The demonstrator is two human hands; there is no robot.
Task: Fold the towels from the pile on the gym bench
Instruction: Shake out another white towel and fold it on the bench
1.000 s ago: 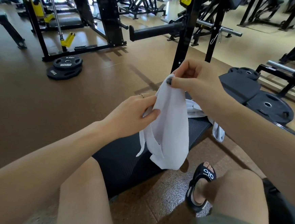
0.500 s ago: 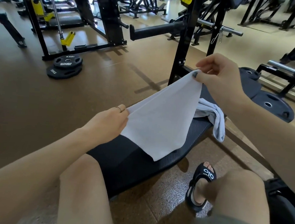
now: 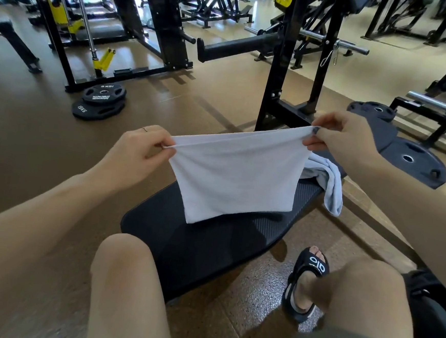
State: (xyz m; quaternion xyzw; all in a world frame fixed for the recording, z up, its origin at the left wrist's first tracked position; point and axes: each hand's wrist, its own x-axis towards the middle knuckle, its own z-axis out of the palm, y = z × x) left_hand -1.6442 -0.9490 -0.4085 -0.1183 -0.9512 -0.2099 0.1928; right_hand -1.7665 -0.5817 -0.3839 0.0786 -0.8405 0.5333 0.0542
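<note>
A white towel [image 3: 237,175] hangs stretched flat above the black gym bench [image 3: 210,242]. My left hand [image 3: 137,154] pinches its upper left corner. My right hand [image 3: 344,141] pinches the upper right corner, a little higher and farther away. The towel's lower edge hangs just over the bench pad. Behind it, a pile of white towels [image 3: 325,179] lies on the far end of the bench and droops over its right side.
I sit astride the bench, knees at both sides, a sandalled foot [image 3: 306,282] on the floor to the right. A black rack upright [image 3: 280,66] stands beyond the bench. Weight plates lie at the left [image 3: 102,100] and right [image 3: 414,160].
My hands moved apart and spread the bunched towel out flat. The towel's top edge went from steeply slanted to nearly level as my left hand rose and my right came down.
</note>
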